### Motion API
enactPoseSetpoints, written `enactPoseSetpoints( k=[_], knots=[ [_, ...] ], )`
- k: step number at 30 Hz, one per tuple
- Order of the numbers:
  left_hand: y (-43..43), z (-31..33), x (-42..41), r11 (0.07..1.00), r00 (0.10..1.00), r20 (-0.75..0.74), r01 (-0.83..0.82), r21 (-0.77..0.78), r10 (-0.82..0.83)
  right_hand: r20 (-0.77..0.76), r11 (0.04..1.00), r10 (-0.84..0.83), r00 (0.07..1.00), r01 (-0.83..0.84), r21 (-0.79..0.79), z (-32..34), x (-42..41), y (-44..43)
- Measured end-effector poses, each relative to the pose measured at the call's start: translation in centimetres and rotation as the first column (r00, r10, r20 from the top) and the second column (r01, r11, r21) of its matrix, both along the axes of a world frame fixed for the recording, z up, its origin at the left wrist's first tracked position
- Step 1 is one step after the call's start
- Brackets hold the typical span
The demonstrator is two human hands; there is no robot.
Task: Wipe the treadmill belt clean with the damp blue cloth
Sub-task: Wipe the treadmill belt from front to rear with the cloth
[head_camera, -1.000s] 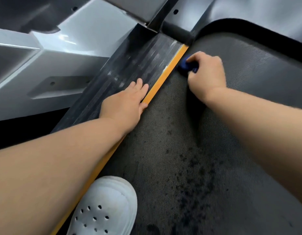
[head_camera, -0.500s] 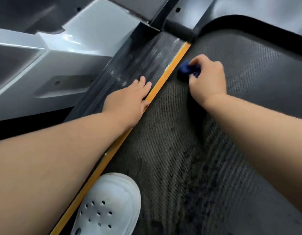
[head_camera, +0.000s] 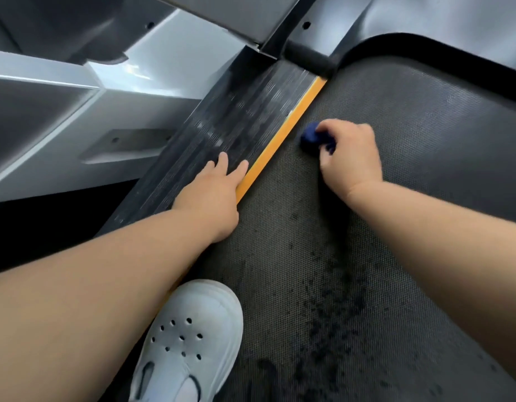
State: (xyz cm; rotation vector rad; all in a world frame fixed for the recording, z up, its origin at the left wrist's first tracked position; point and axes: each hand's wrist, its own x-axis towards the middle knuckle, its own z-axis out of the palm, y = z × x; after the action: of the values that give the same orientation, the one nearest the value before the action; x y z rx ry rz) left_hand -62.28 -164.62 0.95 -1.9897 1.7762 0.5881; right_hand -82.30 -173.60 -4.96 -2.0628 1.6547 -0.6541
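The right hand (head_camera: 352,158) is clenched around the blue cloth (head_camera: 312,137), which is bunched into a small wad. Most of the wad is hidden under the curled fingers. The part that shows sticks out past the knuckles on the side facing the left hand, and a smaller fold peeks out below them. The cloth sits down on the treadmill belt (head_camera: 410,134), just beside the orange strip (head_camera: 282,134) that runs along the belt's edge; whether it touches the strip cannot be told.

The left hand (head_camera: 213,192) grips nothing. It lies flat with straight fingers on the dark ribbed side rail (head_camera: 236,126), and the finger nearest the right hand runs along the edge of the orange strip. The heel of this hand crosses the strip onto the belt. The two hands are apart, with the strip and a band of bare belt between them.

Dark specks (head_camera: 329,323) are scattered over the belt behind the right wrist, between the two forearms and well apart from the cloth. A white perforated shoe (head_camera: 190,338) stands on the belt under the left forearm. Beyond the fingertips of the left hand rises the grey frame (head_camera: 169,68) of the machine.
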Motion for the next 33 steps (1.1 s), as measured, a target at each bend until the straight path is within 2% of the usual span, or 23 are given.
enactPoseSetpoints(
  k=[1,4,8,11,15,17,19,21,23,24,26,28,30,33],
  knots=[
    [-0.1,-0.1,0.1,1.000,1.000,-0.001,0.009,0.025,-0.009,-0.022,0.999,-0.030,0.999,0.031,0.028,0.0,-0.1,-0.2],
    [-0.2,0.2,0.2,0.998,1.000,-0.010,0.017,0.063,-0.017,-0.074,0.993,0.045,0.996,-0.036,0.116,0.7,0.1,-0.3],
    [-0.4,1.0,0.3,0.993,0.999,0.000,0.034,0.109,-0.034,-0.203,0.954,0.098,0.974,-0.034,0.297,2.6,0.1,-0.8],
    [-0.6,0.9,0.1,0.995,0.999,0.004,0.033,0.089,-0.033,-0.237,0.959,0.202,0.950,-0.142,0.247,2.6,0.0,-0.6],
    [-0.3,0.4,0.4,0.995,0.997,0.020,0.066,0.076,-0.068,-0.243,0.992,0.096,0.965,-0.072,0.103,1.0,1.0,1.0],
    [-0.4,0.2,1.0,0.994,0.994,0.031,0.100,0.046,-0.101,-0.173,0.994,0.097,0.980,-0.086,0.068,0.8,2.4,3.4],
    [-0.3,0.2,1.2,0.992,0.992,0.037,0.122,0.037,-0.123,-0.093,0.971,0.225,0.970,-0.215,0.108,0.9,4.2,7.2],
    [-0.4,0.0,1.2,0.989,0.988,0.059,0.144,0.027,-0.146,-0.019,0.913,0.388,0.921,-0.382,0.146,1.0,5.7,11.2],
    [-0.4,0.1,1.2,0.987,0.985,0.063,0.160,0.033,-0.161,-0.017,0.849,0.515,0.857,-0.507,0.152,1.2,5.5,12.0],
    [-0.5,0.2,1.3,0.985,0.983,0.061,0.169,0.032,-0.171,-0.057,0.841,0.531,0.845,-0.518,0.159,1.2,5.0,10.4],
    [-0.6,0.2,1.6,0.982,0.981,0.055,0.186,0.030,-0.188,-0.137,0.907,0.410,0.902,-0.388,0.164,0.8,3.9,5.7],
    [-0.7,0.0,1.7,0.981,0.980,0.049,0.191,0.033,-0.192,-0.175,0.983,0.142,0.974,-0.117,0.144,0.5,2.4,1.4],
    [-1.0,-0.1,1.8,0.976,0.974,0.058,0.219,0.022,-0.219,-0.142,0.989,-0.052,0.988,0.071,0.128,0.1,2.9,0.7],
    [-0.8,0.2,2.1,0.970,0.969,0.054,0.241,0.017,-0.242,-0.043,0.984,-0.072,0.996,0.078,0.159,0.0,5.8,5.5]
  ],
)
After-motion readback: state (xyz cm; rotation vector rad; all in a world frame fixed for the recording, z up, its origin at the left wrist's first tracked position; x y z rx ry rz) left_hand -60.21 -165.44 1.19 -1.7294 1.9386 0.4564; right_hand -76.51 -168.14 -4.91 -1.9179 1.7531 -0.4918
